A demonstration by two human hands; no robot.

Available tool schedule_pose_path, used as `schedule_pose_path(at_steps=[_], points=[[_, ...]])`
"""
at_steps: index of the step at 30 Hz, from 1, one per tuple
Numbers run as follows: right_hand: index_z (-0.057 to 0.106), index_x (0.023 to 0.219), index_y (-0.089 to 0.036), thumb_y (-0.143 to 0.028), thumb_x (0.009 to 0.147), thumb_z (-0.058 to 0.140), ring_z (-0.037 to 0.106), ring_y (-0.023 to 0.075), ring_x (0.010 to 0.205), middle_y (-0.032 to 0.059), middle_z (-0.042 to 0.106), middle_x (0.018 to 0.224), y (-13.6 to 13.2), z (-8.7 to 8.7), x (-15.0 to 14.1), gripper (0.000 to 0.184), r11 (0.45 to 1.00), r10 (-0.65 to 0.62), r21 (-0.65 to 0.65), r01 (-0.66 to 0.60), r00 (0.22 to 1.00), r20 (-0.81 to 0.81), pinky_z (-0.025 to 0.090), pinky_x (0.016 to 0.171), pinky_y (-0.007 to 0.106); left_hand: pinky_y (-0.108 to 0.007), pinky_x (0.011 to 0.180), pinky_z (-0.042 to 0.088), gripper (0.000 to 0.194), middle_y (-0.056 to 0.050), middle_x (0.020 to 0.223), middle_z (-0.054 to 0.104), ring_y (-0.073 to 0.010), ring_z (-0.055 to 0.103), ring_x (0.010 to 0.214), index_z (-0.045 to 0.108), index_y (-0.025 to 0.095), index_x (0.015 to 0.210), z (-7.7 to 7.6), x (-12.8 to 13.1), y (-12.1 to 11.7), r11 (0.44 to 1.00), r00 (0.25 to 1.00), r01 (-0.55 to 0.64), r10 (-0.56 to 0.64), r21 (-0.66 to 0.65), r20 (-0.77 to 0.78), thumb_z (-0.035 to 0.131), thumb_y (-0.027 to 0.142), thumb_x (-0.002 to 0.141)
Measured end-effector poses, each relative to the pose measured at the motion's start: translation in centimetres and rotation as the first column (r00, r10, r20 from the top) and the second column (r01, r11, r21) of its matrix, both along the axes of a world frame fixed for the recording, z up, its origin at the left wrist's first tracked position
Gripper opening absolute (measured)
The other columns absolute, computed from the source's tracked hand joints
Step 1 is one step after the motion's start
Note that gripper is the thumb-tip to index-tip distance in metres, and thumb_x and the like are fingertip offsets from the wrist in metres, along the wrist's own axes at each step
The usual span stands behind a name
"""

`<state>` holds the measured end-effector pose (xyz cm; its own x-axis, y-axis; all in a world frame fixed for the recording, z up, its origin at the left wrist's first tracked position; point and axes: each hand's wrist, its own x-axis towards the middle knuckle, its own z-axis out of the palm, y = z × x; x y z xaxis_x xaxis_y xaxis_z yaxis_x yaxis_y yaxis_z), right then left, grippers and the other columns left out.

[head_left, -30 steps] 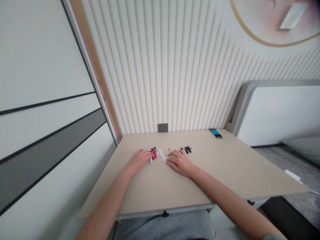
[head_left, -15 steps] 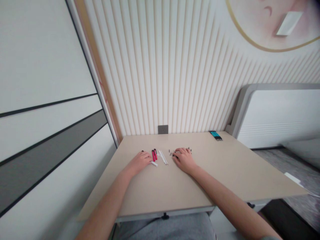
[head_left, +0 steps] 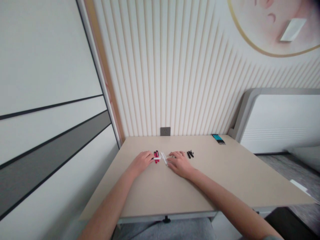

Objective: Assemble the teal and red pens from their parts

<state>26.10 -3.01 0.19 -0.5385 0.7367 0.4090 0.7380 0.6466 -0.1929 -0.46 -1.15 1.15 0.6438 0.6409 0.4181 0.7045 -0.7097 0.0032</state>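
My left hand [head_left: 143, 161] is closed on a short white tube [head_left: 157, 158], whose free end points right. The tube lies across the red pen parts with black ends [head_left: 156, 153], just beside the fingertips. A few thin white sticks [head_left: 164, 158], like pen refills, lie on the table between the hands. My right hand [head_left: 180, 164] is low over the table, its fingers apart and its fingertips at the right side of these sticks. Small pieces under its fingers are mostly hidden. Dark pen parts [head_left: 190, 154] lie just beyond it on the right.
A row of blue-and-black pens [head_left: 218, 139] lies at the table's back right corner. The beige table [head_left: 160, 193] meets a ribbed wall with a grey socket [head_left: 165, 131]. A white cabinet [head_left: 55, 160] stands left, a bed headboard [head_left: 280, 120] right.
My right hand has moved left to the white sticks, uncovering the dark parts. The white tube in my left hand has swung up across the red parts. The view has shifted slightly.
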Motion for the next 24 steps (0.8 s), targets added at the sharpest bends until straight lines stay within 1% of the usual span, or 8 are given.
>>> schedule_pose_path(at_steps=[4, 9, 11, 14, 17, 20, 22, 24], points=[[0.069, 0.107, -0.025, -0.033, 0.094, 0.051, 0.051, 0.0224, 0.108, 0.0085, 0.063, 0.115, 1.3, 0.1, -2.1, 0.024, 0.999, -0.052, -0.016, 0.052, 0.999, -0.003, 0.028, 0.094, 0.040, -0.034, 0.081, 0.046, 0.022, -0.006, 0.096, 0.064, -0.0192, 0.060, 0.090, 0.061, 0.019, 0.101, -0.3, -0.4, 0.2, 0.999, 0.999, -0.049, 0.049, 0.010, 0.006, 0.044, 0.032, 0.098], [0.073, 0.092, -0.023, -0.031, 0.091, 0.053, 0.053, 0.0236, 0.104, 0.0082, 0.066, 0.108, 2.4, -0.3, -4.6, 0.021, 0.988, -0.150, -0.028, 0.150, 0.989, 0.007, 0.029, 0.090, 0.040, -0.034, 0.080, 0.047, 0.021, -0.006, 0.093, 0.065, -0.0198, 0.060, 0.088, 0.061, 0.019, 0.102, -0.6, -0.7, 0.2, 0.997, 0.997, -0.077, 0.077, 0.007, 0.008, 0.045, 0.032, 0.098], [0.073, 0.089, -0.022, -0.029, 0.090, 0.054, 0.053, 0.0244, 0.103, 0.0089, 0.067, 0.107, 2.4, -0.4, -5.0, 0.021, 0.982, -0.185, -0.040, 0.186, 0.983, 0.009, 0.030, 0.090, 0.040, -0.033, 0.080, 0.047, 0.022, -0.006, 0.092, 0.064, -0.0188, 0.060, 0.086, 0.062, 0.019, 0.101, -0.6, -0.6, 0.2, 0.997, 0.996, -0.079, 0.079, -0.002, 0.042, 0.045, 0.032, 0.098], [0.073, 0.089, -0.022, -0.028, 0.090, 0.054, 0.053, 0.0249, 0.104, 0.0094, 0.067, 0.107, 2.3, -0.5, -5.0, 0.021, 0.978, -0.203, -0.054, 0.203, 0.979, 0.005, 0.031, 0.090, 0.040, -0.032, 0.080, 0.048, 0.023, -0.006, 0.093, 0.062, -0.0181, 0.059, 0.085, 0.062, 0.019, 0.102, -0.5, -0.5, 0.1, 0.997, 0.994, -0.065, 0.068, -0.039, 0.083, 0.043, 0.031, 0.098], [0.072, 0.089, -0.023, -0.024, 0.091, 0.053, 0.055, 0.0241, 0.103, 0.0083, 0.068, 0.106, 2.3, -0.5, -4.5, 0.019, 0.976, -0.206, -0.072, 0.204, 0.978, -0.025, 0.032, 0.089, 0.039, -0.033, 0.084, 0.049, 0.024, -0.007, 0.098, 0.062, -0.0190, 0.060, 0.091, 0.061, 0.020, 0.110, -0.5, -0.4, 0.0, 0.996, 0.991, -0.030, 0.041, -0.086, 0.131, 0.041, 0.027, 0.099], [0.071, 0.091, -0.022, -0.024, 0.092, 0.051, 0.059, 0.0223, 0.095, 0.0066, 0.070, 0.099, 2.5, -0.7, -3.6, 0.020, 0.977, -0.189, -0.134, 0.167, 0.965, -0.180, 0.038, 0.085, 0.035, -0.034, 0.087, 0.049, 0.028, -0.008, 0.104, 0.062, -0.0193, 0.060, 0.096, 0.058, 0.021, 0.119, -0.5, -0.5, 0.0, 0.992, 0.983, 0.008, 0.016, -0.126, 0.185, 0.038, 0.024, 0.099], [0.070, 0.091, -0.021, -0.027, 0.093, 0.050, 0.062, 0.0200, 0.086, 0.0056, 0.072, 0.093, 2.6, -1.0, -2.9, 0.021, 0.972, -0.149, -0.221, 0.075, 0.927, -0.345, 0.042, 0.079, 0.031, -0.035, 0.089, 0.049, 0.029, -0.008, 0.108, 0.063, -0.0193, 0.060, 0.099, 0.057, 0.021, 0.121, -0.6, -0.6, 0.1, 0.989, 0.977, 0.033, -0.002, -0.142, 0.211, 0.038, 0.023, 0.099], [0.070, 0.090, -0.020, -0.030, 0.092, 0.050, 0.063, 0.0187, 0.081, 0.0052, 0.072, 0.090, 2.5, -1.4, -2.4, 0.023, 0.960, -0.118, -0.279, -0.025, 0.867, -0.484, 0.045, 0.075, 0.029, -0.035, 0.091, 0.048, 0.029, -0.007, 0.111, 0.065, -0.0190, 0.060, 0.102, 0.057, 0.022, 0.122, -0.8, -0.6, 0.3, 0.988, 0.974, 0.048, -0.014, -0.147, 0.225, 0.038, 0.025, 0.099]])
